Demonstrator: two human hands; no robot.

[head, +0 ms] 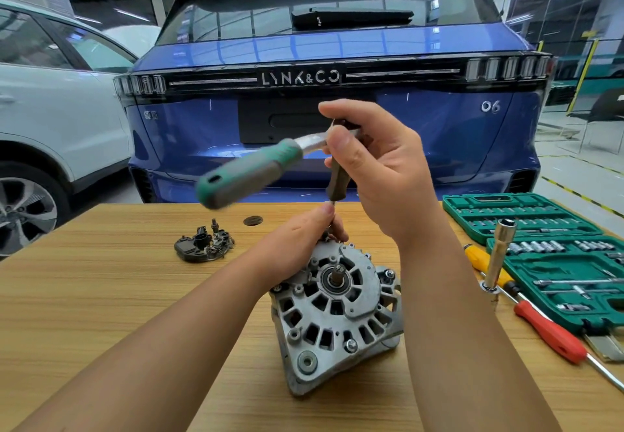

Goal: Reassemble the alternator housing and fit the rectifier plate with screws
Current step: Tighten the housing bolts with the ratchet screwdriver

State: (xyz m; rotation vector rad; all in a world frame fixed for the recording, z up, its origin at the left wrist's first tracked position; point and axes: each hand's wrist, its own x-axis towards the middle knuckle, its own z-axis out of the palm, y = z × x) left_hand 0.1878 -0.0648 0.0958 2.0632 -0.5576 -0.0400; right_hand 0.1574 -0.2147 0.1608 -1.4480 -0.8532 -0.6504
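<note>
The grey alternator housing [337, 310] lies on the wooden table [101, 296], its shaft end facing me. My left hand [297, 246] grips the housing's far top edge, fingers pinched around the lower end of a socket extension there. My right hand [374, 164] holds the head of a ratchet wrench with a green and grey handle [250, 173], which is blurred and points left. A dark socket extension [338, 178] runs from the ratchet head down to the housing. The black rectifier plate [204, 244] lies apart on the table to the left.
An open green socket set case [540, 229] sits at the right. Beside it lie a red-handled screwdriver [550, 333], a yellow-handled screwdriver [479, 256] and an upright long socket [499, 256]. A small dark disc [253, 220] lies near the table's far edge. A blue car stands just behind the table.
</note>
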